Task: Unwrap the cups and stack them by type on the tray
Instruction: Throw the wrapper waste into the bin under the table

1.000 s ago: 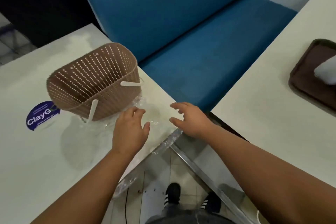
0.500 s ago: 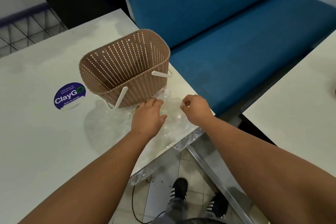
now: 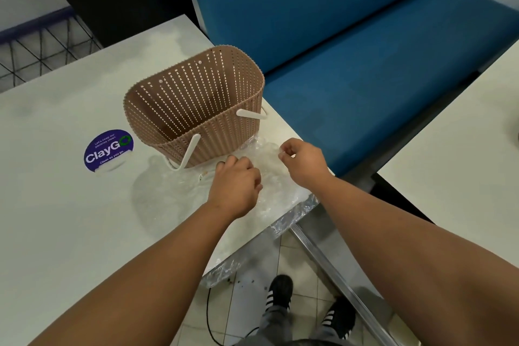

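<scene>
Head view: crinkly clear plastic wrap [image 3: 269,177] spread flat at the near corner of the pale white table [image 3: 70,219], just in front of the brown holey plastic basket [image 3: 196,109] with white handles, and partly under both hands. Left hand [image 3: 234,187] resting on the wrap with fingers curled down into it; right hand [image 3: 302,163] just beside, pinching a bit of wrap between thumb and fingertips. No cups to be seen; round purple sticker [image 3: 108,151] left of the basket, blue padded bench [image 3: 365,70] behind.

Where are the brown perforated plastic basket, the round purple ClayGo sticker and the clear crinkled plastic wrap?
brown perforated plastic basket [image 3: 213,146]: head view, on its near outer wall.
round purple ClayGo sticker [image 3: 108,150]: head view, on the white lettering at its middle.
clear crinkled plastic wrap [image 3: 271,163]: head view, on the crumpled part between the hands.
</scene>
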### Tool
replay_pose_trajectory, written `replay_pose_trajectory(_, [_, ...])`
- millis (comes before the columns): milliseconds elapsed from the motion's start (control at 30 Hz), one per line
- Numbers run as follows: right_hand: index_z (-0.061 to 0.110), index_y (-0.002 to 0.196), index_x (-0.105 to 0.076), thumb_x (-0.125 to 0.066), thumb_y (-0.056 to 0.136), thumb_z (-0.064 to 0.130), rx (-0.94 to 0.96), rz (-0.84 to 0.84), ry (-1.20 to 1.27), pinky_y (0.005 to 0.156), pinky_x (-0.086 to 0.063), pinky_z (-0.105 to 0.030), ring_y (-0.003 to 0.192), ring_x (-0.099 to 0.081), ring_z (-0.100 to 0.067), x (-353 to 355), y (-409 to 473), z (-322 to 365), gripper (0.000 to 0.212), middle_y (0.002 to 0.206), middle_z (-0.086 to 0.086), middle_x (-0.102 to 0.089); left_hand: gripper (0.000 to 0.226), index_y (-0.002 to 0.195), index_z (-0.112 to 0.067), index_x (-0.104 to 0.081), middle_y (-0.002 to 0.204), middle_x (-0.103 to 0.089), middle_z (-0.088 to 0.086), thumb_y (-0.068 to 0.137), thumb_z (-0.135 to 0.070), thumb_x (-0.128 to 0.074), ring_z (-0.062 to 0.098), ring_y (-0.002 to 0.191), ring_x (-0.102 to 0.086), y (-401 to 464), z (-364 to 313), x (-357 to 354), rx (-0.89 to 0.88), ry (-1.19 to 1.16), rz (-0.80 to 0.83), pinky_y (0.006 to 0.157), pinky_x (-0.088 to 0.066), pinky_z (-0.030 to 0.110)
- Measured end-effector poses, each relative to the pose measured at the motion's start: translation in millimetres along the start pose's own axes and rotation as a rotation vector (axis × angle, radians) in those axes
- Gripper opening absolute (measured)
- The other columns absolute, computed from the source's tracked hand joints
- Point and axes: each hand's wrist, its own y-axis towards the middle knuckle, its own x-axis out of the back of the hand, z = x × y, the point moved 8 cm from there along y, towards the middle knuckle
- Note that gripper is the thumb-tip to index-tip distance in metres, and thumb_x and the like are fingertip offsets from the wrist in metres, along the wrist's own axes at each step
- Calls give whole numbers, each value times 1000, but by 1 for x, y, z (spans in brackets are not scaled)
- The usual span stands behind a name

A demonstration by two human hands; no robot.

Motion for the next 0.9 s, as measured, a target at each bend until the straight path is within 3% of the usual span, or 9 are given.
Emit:
replay_pose_trajectory(200, [23,124,-59,-65,90,50,126,-115,133,86,-44,-28,106,-53,-13,24,-12,10,44,118,6,-55,12,100,-21,-61,96,-65,-3,99,-28,-52,19,91,-53,-4,1,36,-38,-258,-51,81,-37,31])
replay_pose_trajectory(333, [34,131,-55,-83,74,45,233,234,168,99,-42,-27,119,-52,-7,28,-26,24,64,123,14,-58,5,95,-22,-59,92,-63,-4,96,-25,-56,17,86,-54,0,-14,69,-99,-358,-28,72,-42,30])
replay_pose_trajectory(433, [30,105,-63,-80,82,31,256,282,75,83,-42,-24,90,-56,-4,53,-33,29,29,92,18,-59,5,90,-21,-58,86,-64,-4,94,-23,-58,17,81,-57,9,-36,94,-152,-409,-3,69,-44,30])
replay_pose_trajectory(467, [27,90,-62,-78,85,29,267,257,47,75,-40,-25,76,-53,-6,65,-36,30,17,79,15,-56,6,89,-21,-58,84,-64,-4,93,-23,-60,17,80,-58,13,-45,102,-170,-450,3,67,-44,30])
replay_pose_trajectory(533, [17,79,-63,-75,88,25,267,189,62,66,-38,-28,65,-47,-10,95,-42,23,17,69,8,-52,9,90,-24,-60,85,-65,-2,89,-30,-67,16,79,-60,20,-63,113,-204,-613,57,69,-48,30])
replay_pose_trajectory(600, [7,86,-67,-75,88,21,232,122,127,68,-41,-31,69,-52,-12,130,-54,7,16,73,0,-58,26,101,-28,-61,96,-66,-7,82,-39,-74,10,87,-63,24,-87,113,-244,-691,186,78,-51,29])
replay_pose_trajectory(700, [8,92,-70,-74,89,20,171,-2,121,73,-48,-32,74,-60,-17,189,-81,-31,13,83,-11,-68,36,113,-30,-61,106,-64,-13,81,-36,-76,9,97,-61,31,-138,100,-333,-505,342,88,-49,27])
replay_pose_trajectory(800, [12,96,-70,-72,90,23,120,-128,49,79,-49,-32,83,-63,-20,249,-116,-77,12,91,-3,-69,15,101,-32,-62,90,-61,-14,86,-31,-65,11,84,-57,35,-212,96,-451,-316,321,68,-45,24])
replay_pose_trajectory(900, [16,100,-70,-70,91,28,78,-293,-86,82,-46,-29,91,-59,-16,307,-161,-127,15,96,5,-67,15,105,-29,-64,99,-62,-11,92,-29,-56,12,88,-56,41,-295,106,-518,-263,167,71,-46,26])
